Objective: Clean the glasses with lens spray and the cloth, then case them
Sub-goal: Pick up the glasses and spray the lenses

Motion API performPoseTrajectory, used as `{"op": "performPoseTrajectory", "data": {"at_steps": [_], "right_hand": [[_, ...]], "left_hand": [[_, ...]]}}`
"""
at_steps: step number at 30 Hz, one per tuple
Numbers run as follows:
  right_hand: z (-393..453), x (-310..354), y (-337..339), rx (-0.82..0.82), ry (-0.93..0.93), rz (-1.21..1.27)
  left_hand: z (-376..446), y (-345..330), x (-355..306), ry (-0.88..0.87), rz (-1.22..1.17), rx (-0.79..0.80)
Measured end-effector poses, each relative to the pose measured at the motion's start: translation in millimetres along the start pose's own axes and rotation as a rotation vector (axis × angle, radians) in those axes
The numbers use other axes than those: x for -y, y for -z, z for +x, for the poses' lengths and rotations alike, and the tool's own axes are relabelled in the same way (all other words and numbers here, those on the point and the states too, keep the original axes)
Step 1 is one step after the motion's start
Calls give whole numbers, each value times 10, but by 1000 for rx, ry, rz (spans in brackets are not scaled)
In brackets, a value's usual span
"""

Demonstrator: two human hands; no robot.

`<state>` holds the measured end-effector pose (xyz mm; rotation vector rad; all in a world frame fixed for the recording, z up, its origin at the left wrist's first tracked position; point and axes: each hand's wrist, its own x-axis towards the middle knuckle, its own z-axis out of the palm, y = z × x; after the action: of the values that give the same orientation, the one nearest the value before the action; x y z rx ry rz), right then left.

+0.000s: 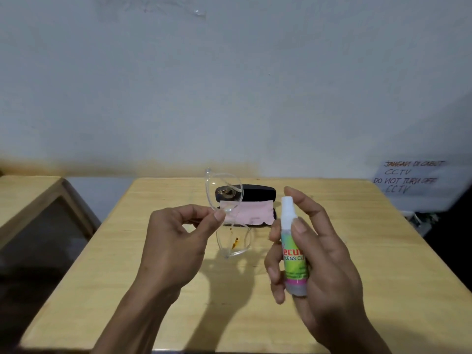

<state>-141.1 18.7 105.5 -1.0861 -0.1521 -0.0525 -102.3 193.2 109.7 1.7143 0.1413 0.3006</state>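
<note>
From the head view, the left hand (176, 241) pinches a pair of clear-framed plastic glasses (226, 212) at the bridge between thumb and forefinger, holding them turned on end above the middle of the worktop, one lens over the other. The transparent frame is hard to trace against what lies behind it; the lower lens shows an amber smudge that cannot be made out. The right hand (314, 254) has its grip curled round a small white-capped lens spray bottle (293, 249) with a green and pink label, held upright just beside the glasses, forefinger raised behind the nozzle; fingers hide part of the label lettering.

Behind the glasses, near the far edge of the light wooden worktop (383, 264), lies a black hard glasses case (258, 194) with a pink cleaning cloth (249, 212) laid over its near side, hiding part of it. Both forearms are cut off by the bottom of the view.

A plain grey-white wall (229, 85) rises behind. At right, a handwritten paper sign (411, 180) reads partly "CCTV". A second wooden table (25, 195) stands at left, cropped.
</note>
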Motion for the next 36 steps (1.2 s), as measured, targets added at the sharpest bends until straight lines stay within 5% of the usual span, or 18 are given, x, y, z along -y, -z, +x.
{"op": "performPoseTrajectory", "data": {"at_steps": [5, 8, 17, 36], "right_hand": [[49, -46, -8, -126, 584, -859], [181, -78, -70, -191, 829, -1103], [395, -157, -102, -175, 989, -1210], [34, -247, -34, -90, 971, -1169]], "left_hand": [[-4, -24, -57, -36, 78, -9], [-14, -38, -87, -43, 96, 0], [-34, -29, -159, -92, 119, 22], [136, 34, -244, -47, 6, 18]]}}
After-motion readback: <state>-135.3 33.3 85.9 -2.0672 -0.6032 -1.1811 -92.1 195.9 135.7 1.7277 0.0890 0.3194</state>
